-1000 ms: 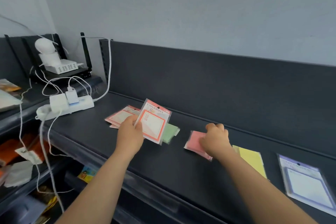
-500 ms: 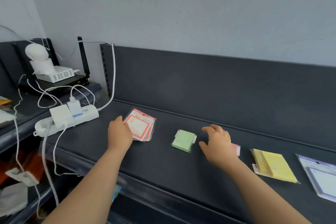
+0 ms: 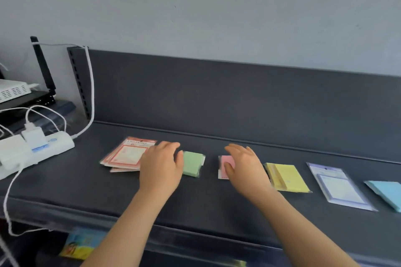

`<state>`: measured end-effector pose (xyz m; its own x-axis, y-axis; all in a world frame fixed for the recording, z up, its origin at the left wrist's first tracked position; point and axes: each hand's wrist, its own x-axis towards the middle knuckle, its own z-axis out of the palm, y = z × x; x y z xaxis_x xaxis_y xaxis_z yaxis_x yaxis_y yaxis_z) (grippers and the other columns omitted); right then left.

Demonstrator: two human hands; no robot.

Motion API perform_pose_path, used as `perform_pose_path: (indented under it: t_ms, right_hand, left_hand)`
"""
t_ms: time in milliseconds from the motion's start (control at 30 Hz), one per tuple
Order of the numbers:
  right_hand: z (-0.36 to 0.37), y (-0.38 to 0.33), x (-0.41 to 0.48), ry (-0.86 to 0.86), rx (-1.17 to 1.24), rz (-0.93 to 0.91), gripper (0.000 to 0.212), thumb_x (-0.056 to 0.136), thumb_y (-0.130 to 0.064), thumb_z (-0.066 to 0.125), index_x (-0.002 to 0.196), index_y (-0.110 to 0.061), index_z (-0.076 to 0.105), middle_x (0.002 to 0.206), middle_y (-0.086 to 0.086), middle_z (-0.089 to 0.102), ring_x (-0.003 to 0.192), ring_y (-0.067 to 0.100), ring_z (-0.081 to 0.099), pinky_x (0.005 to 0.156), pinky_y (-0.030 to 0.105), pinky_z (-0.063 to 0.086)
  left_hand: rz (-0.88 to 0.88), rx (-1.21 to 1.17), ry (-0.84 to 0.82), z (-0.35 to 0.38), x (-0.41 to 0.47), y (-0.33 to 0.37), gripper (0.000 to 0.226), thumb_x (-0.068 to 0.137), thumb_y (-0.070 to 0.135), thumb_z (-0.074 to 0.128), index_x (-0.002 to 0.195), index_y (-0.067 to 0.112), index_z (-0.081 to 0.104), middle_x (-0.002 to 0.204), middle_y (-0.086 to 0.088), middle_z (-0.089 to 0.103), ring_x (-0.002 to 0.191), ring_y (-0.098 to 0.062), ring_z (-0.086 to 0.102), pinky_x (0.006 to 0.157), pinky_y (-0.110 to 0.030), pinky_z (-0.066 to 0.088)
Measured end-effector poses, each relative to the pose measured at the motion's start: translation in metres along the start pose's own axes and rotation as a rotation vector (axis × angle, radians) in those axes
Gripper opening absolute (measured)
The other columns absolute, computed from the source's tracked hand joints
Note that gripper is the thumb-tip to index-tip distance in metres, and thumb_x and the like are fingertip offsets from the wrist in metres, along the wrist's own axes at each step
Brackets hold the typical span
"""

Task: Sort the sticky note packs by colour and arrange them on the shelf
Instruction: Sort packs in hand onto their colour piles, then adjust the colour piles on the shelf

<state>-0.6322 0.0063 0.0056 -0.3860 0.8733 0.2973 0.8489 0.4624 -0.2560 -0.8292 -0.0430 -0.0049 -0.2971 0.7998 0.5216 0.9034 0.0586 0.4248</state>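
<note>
shelf: dark shelf (image 3: 217,197) carries a left-to-right row of sticky note packs, one colour per spot
row order: red-bordered packs (image 3: 128,155), green pack (image 3: 193,163), pink pack (image 3: 226,163), yellow packs (image 3: 286,178), purple-bordered pack (image 3: 338,186), blue pack (image 3: 388,193) at far right, cut by frame edge
left hand: left hand (image 3: 161,167) open, fingers loosely spread, palm down, holds nothing; sits over right edge of red-bordered stack, thumb just beside green pack
right hand: right hand (image 3: 245,167) open, fingers spread, nothing gripped; covers right part of pink pack, contact unclear
step: late stage, judged; colours look grouped and laid out, hands seem to be tidying spacing
red stack: fanned, edges not aligned
next move: likely square up red-bordered stack, nudge pink pack straight; needs light flat-finger pushes, not a lift
clutter: white power strip (image 3: 32,147) with cables at far left of shelf, apart from the packs
</note>
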Motion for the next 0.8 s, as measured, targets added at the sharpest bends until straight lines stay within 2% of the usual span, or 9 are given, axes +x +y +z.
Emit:
perform_pose_path:
  t_ms: [167,267,400,533,633,733,800]
  right_hand:
    - [-0.020,0.026,-0.028,0.060,-0.011,0.025,0.038,0.095,-0.017,0.048,0.132,-0.012,0.052,0.136,-0.001,0.053,0.124,0.019,0.048,0.110,0.022,0.017]
    - [-0.033,0.050,-0.049,0.083,-0.021,0.089,0.035,0.093,-0.017,0.050,0.127,-0.010,0.056,0.131,0.000,0.057,0.121,0.020,0.050,0.111,0.025,0.018]
    - [-0.053,0.089,-0.081,0.122,-0.028,0.151,0.041,0.095,-0.021,0.051,0.135,-0.014,0.050,0.139,-0.003,0.052,0.130,0.016,0.044,0.118,0.030,0.012]
    - [-0.078,0.135,-0.118,0.172,-0.036,0.244,0.027,0.091,-0.016,0.055,0.115,-0.007,0.062,0.119,0.003,0.063,0.111,0.024,0.055,0.113,0.038,0.029]
    - [-0.098,0.176,-0.148,0.163,-0.077,0.298,0.029,0.093,-0.020,0.052,0.119,-0.010,0.060,0.123,0.000,0.061,0.117,0.022,0.053,0.113,0.032,0.020]
    - [-0.120,0.220,-0.181,0.191,-0.086,0.332,0.036,0.095,-0.021,0.050,0.129,-0.014,0.056,0.132,-0.003,0.057,0.125,0.016,0.049,0.117,0.030,0.013]
    - [-0.137,0.250,-0.204,0.188,-0.101,0.359,0.040,0.097,-0.023,0.048,0.136,-0.017,0.051,0.139,-0.005,0.052,0.130,0.011,0.045,0.120,0.031,0.009]
  left_hand:
    - [0.115,-0.058,-0.076,0.017,-0.019,0.057,0.035,0.097,0.031,0.050,0.129,0.021,0.060,0.125,0.004,0.063,0.109,-0.021,0.058,0.093,-0.034,0.042]
    - [0.183,-0.148,-0.100,0.029,-0.030,0.088,0.029,0.095,0.026,0.054,0.121,0.018,0.066,0.113,0.001,0.068,0.099,-0.026,0.062,0.085,-0.037,0.045]
    - [0.262,-0.165,-0.143,0.045,-0.045,0.138,0.022,0.094,0.026,0.056,0.109,0.016,0.069,0.101,0.001,0.069,0.095,-0.028,0.061,0.076,-0.035,0.043]
    - [0.322,-0.210,-0.188,0.063,-0.064,0.199,0.019,0.090,0.023,0.061,0.105,0.017,0.070,0.100,-0.001,0.071,0.090,-0.030,0.063,0.078,-0.039,0.050]
    - [0.343,-0.223,-0.214,0.077,-0.082,0.245,0.026,0.093,0.027,0.056,0.115,0.019,0.068,0.113,0.001,0.069,0.107,-0.026,0.060,0.086,-0.037,0.046]
    - [0.357,-0.269,-0.252,0.091,-0.103,0.294,0.029,0.094,0.028,0.055,0.119,0.018,0.066,0.113,-0.001,0.069,0.101,-0.027,0.060,0.086,-0.038,0.047]
    - [0.371,-0.284,-0.274,0.100,-0.117,0.330,0.031,0.095,0.029,0.053,0.122,0.019,0.065,0.116,0.001,0.067,0.104,-0.026,0.059,0.087,-0.037,0.046]
